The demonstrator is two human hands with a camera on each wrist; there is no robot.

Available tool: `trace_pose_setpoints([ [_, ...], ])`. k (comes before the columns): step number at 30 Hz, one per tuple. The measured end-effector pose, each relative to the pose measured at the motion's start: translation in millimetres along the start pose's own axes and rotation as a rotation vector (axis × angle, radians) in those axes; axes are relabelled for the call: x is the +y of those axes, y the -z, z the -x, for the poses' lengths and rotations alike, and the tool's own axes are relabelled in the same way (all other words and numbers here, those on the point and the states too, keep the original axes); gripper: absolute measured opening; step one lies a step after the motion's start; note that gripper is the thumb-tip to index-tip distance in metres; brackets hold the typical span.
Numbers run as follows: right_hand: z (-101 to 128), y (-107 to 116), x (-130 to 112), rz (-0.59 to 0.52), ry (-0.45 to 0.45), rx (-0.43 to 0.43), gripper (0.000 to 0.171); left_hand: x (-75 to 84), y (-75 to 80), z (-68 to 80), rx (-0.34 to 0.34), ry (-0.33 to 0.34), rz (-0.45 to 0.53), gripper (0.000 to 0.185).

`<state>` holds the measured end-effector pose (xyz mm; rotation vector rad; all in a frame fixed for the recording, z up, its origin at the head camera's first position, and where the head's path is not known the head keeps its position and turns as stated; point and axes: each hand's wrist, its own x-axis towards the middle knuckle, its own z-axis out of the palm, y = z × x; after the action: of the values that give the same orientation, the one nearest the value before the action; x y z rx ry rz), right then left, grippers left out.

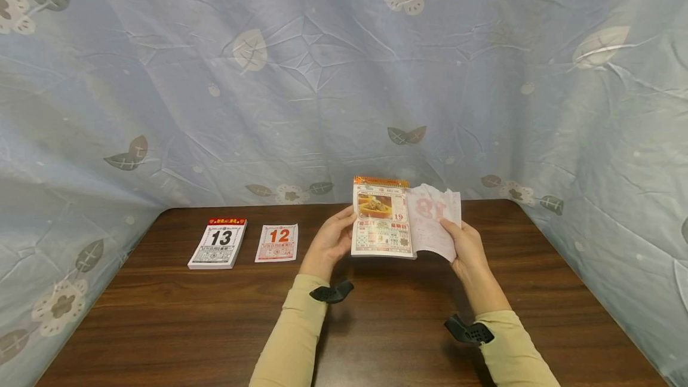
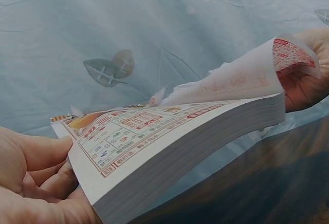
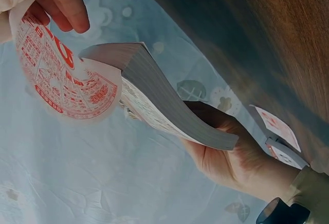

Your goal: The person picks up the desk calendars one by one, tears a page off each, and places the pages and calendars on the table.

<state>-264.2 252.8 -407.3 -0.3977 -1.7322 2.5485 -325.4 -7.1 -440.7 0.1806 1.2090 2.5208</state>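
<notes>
A thick tear-off calendar (image 1: pixel 381 229) with an orange top strip, a food picture and a red 19 is held up off the table. My left hand (image 1: pixel 329 240) grips its left edge, thumb on the front page (image 2: pixel 123 136) and fingers beneath. My right hand (image 1: pixel 466 249) pinches a thin loose page (image 1: pixel 430 214), its red 18 showing through reversed from the back. In the left wrist view the page (image 2: pixel 231 82) curls over the pad's right side and has a ragged torn edge. The pad (image 3: pixel 164 90) bends slightly in the right wrist view.
On the brown wooden table (image 1: pixel 215 315), a smaller calendar pad (image 1: pixel 219 245) showing 13 lies at the left. Beside it is a single page (image 1: pixel 276 242) with a red 12. A blue patterned cloth (image 1: pixel 312 76) hangs behind and at both sides.
</notes>
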Motion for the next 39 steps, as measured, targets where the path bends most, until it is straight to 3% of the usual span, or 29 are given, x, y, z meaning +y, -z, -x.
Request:
trace_pose_setpoints([
  [5,-0.1,0.5,-1.6,0.001,0.006,0.04,0.02,2.0,1.2,0.6,0.019,-0.016,0.01,0.045],
  [29,-1.2,6.5,-6.9,-0.022,0.026,0.088,0.019,10.9,6.9,2.0,0.037,0.025,0.055,0.047],
  [39,-3.5,8.7,-7.9,0.002,0.04,0.119,0.01,11.0,12.0,1.7,0.059,0.021,0.028,0.046],
])
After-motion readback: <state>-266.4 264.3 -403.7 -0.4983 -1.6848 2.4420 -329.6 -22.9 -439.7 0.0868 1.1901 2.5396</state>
